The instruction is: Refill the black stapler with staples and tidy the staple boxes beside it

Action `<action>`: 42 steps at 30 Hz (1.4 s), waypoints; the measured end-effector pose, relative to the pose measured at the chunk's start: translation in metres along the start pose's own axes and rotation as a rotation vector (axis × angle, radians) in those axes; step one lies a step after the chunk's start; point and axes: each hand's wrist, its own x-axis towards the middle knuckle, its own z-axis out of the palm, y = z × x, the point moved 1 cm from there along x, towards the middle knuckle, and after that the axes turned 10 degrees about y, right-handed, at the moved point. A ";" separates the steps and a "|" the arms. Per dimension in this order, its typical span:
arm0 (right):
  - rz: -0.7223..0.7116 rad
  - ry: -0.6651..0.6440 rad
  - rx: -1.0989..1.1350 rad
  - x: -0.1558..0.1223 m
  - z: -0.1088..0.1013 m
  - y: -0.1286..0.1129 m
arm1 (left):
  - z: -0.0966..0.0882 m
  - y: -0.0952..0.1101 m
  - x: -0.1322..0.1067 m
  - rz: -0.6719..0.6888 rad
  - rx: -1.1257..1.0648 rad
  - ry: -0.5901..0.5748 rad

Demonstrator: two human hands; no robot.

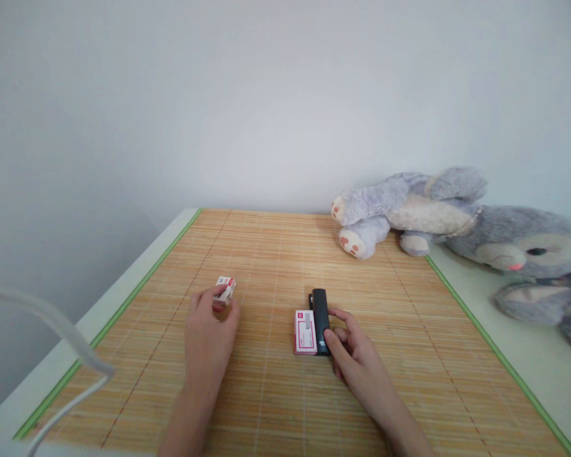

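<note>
A small white-and-red box is pinched between the thumb and fingers of my left hand, over the left part of the mat; the fingers hide part of it. Further right lies a black stapler, pointing away from me. My right hand is curled at its right side, with the thumb and index finger against its edge and the other fingers partly hidden. Right along the stapler's left side, a larger white box with a pink-red border rests flat on the mat.
A bamboo mat with green edging covers the white table. At the back right a grey plush toy lies on its side. A white cable hangs in the left foreground. Behind the table stands a pale wall.
</note>
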 end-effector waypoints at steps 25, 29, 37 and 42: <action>-0.028 0.033 -0.045 0.000 0.000 -0.002 | 0.027 0.050 -0.023 -0.088 -0.266 -0.301; -0.008 0.017 -0.019 0.000 -0.001 -0.003 | 0.035 0.044 -0.019 -0.119 -0.318 -0.390; -0.056 -0.033 -0.125 -0.013 0.000 -0.005 | 0.044 0.038 0.002 -0.230 -0.382 -0.467; -0.134 -0.003 -0.305 -0.016 0.003 -0.012 | 0.059 0.042 0.003 -0.253 -0.430 -0.554</action>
